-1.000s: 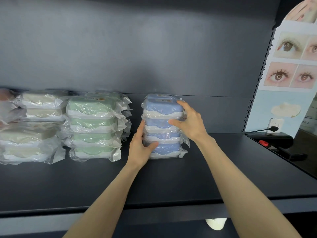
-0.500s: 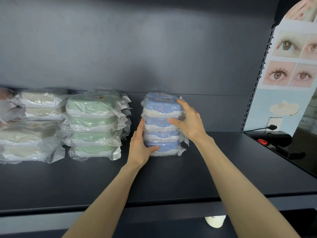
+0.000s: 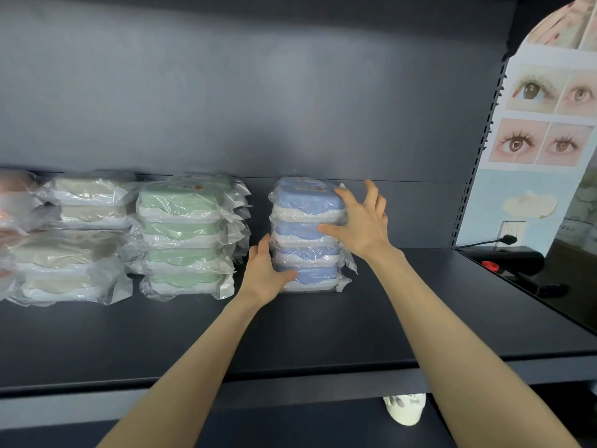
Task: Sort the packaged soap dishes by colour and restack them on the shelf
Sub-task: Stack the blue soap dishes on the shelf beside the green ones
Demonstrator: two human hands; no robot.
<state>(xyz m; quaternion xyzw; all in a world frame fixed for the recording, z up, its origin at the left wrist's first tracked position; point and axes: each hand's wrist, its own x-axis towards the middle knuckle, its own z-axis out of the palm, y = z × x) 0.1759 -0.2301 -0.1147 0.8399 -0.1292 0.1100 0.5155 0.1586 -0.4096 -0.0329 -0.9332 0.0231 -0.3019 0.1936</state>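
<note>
1. Left hand (image 3: 268, 273): grip unclenched, straight fingers pressed flat against the lower left side of the blue stack (image 3: 307, 202), thumb across its bottom pack.
2. Right hand (image 3: 358, 224): grip splayed apart, only thumb and forefinger touching the upper packs.
3. Blue soap dishes stand upright on the shelf (image 3: 323, 324), just right of the green stack (image 3: 184, 234) and not touching it.
4. Green and the cream stacks (image 3: 74, 240) look sorted; something pinkish at the far left is cut off. Judged nearly done, with only squaring the blue pile left.
5. Dark back panel (image 3: 258, 92); an eye poster (image 3: 546, 124) and a black power strip (image 3: 504, 258) stand to the right.
</note>
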